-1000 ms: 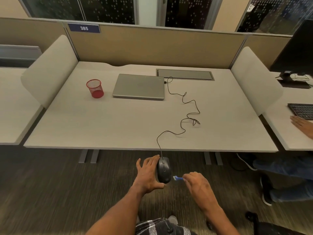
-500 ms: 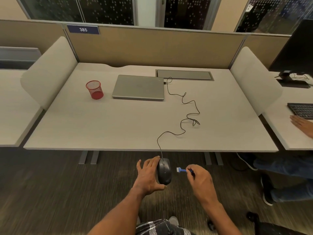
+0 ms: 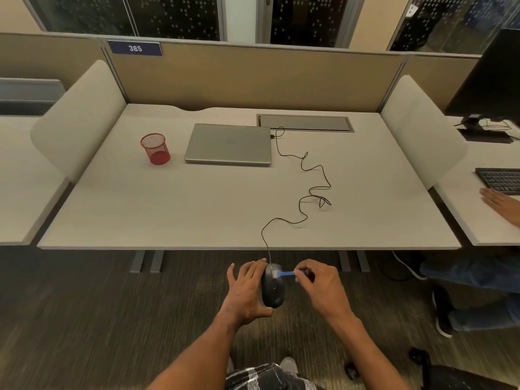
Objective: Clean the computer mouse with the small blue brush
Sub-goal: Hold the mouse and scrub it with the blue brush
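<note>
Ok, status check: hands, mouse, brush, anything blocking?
Left hand holds the black corded computer mouse off the desk. Right hand pinches the small blue brush, bristles at the mouse's front. Nothing blocking.

We see a blue brush against a black mouse. At eleven o'clock sit a red mesh cup and a silver laptop.

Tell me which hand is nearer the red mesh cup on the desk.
Left. The left hand holds the mouse below the desk edge, on the red mesh cup's side; the right hand, pinching the blue brush, sits farther right.
</note>
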Demonstrator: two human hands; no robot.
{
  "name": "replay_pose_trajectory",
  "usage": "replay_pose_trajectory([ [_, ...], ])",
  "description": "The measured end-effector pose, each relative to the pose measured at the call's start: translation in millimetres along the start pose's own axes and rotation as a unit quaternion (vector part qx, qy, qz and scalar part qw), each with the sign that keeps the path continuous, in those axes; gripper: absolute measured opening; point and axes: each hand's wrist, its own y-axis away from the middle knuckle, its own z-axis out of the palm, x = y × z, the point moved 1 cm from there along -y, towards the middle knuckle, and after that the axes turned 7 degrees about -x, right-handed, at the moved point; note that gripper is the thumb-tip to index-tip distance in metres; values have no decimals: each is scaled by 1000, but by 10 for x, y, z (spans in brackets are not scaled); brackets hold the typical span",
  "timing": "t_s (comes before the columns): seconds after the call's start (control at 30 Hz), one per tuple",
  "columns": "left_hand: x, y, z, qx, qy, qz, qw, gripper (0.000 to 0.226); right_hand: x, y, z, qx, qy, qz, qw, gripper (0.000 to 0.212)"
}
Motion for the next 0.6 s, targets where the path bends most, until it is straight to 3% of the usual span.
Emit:
replay_pose_trajectory([
  [0.07, -5, 0, -2, 2, -5, 0, 1000, 123, -41, -25, 21, -36, 10, 14, 999, 7],
  [0.27, 20, -4, -23, 7, -9, 1, 1000, 122, -112, -41, 41, 59, 18, -29, 998, 7],
  [0.37, 28, -6, -26, 4, -12, -1, 1000, 122, -211, -30, 62, 16, 30, -33, 999, 11],
  [0.53, 6, 13, -21, 8, -21, -10, 1000, 122, -304, -89, 50, -136, 105, 58, 983, 9],
  [0.6, 5, 15, -29, 9, -21, -12, 1000, 121, -343, -104, 30, -138, 122, 66, 981, 12],
])
